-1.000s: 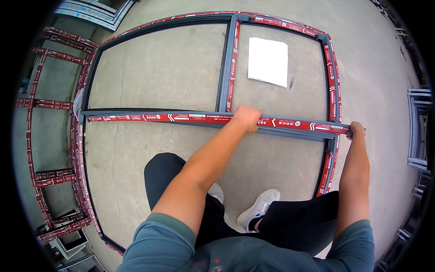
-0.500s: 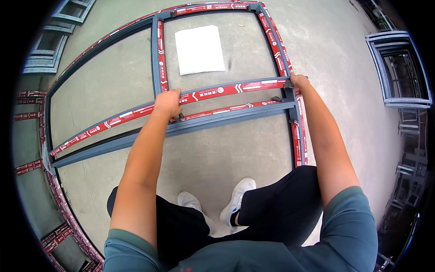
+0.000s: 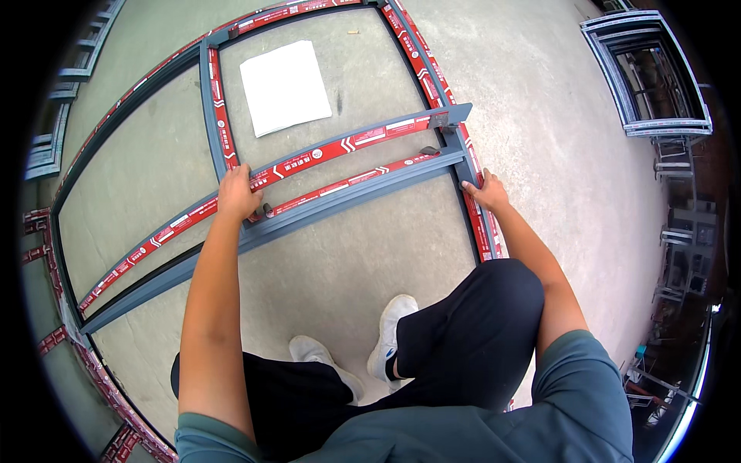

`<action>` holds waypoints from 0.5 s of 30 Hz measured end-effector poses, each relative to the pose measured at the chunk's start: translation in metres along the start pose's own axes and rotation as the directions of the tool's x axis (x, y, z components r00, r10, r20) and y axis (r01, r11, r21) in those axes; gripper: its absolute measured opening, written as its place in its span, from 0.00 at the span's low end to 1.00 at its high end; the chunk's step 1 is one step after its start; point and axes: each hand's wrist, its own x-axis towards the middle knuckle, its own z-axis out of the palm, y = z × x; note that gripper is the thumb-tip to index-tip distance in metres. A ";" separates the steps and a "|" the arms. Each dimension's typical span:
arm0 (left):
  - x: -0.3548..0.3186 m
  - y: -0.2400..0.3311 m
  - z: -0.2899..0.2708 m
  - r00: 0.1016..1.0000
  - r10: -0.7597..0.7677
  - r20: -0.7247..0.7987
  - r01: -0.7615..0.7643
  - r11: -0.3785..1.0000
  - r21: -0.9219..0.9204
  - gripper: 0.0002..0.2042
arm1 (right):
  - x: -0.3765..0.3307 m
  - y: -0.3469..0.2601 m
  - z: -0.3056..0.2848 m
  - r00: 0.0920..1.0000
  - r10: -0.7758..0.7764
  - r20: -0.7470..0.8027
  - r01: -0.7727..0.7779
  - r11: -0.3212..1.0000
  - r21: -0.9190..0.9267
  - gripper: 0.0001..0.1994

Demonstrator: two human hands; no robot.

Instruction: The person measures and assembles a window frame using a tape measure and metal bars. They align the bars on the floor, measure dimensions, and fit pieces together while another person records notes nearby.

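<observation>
A large grey metal window frame with red printed protective film lies on the floor in front of me. Across it runs a grey bar with the same red film, its right end jutting past the frame's right side. My left hand is wrapped round this bar near the upright divider. On the frame's right side, nearer me than the bar's end, my right hand grips the side piece with its thumb over the top. A dark fitting sits by the bar's right end. Just nearer lies the frame's fixed crossbar.
A white sheet lies on the floor inside the frame's upper opening. Stacked grey frames stand at the far right, and more frames at the left. My shoes are on the floor within the frame's near part.
My right hand has let go of the bar's right end and moved nearer, onto the frame's side. My left hand stays on the bar. The view has shifted, moving the frame leftward in it.
</observation>
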 end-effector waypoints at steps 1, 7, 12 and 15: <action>0.000 0.005 -0.001 1.000 -0.004 0.002 0.004 1.000 -0.012 0.23 | -0.001 0.010 0.013 1.000 0.013 -0.027 -0.010 0.995 0.104 0.47; -0.032 0.003 0.016 0.968 -0.012 -0.249 0.023 0.999 0.041 0.38 | -0.002 0.007 0.029 0.997 0.066 -0.037 -0.047 0.921 0.387 0.44; -0.065 0.014 0.030 0.876 -0.310 -0.369 0.318 0.947 -0.041 0.48 | 0.006 -0.008 0.015 0.979 0.177 0.098 -0.202 0.830 0.520 0.45; -0.081 0.027 0.034 0.777 -0.576 -0.254 0.558 0.817 -0.146 0.59 | 0.012 -0.004 0.026 0.978 0.197 0.069 -0.207 0.883 0.421 0.43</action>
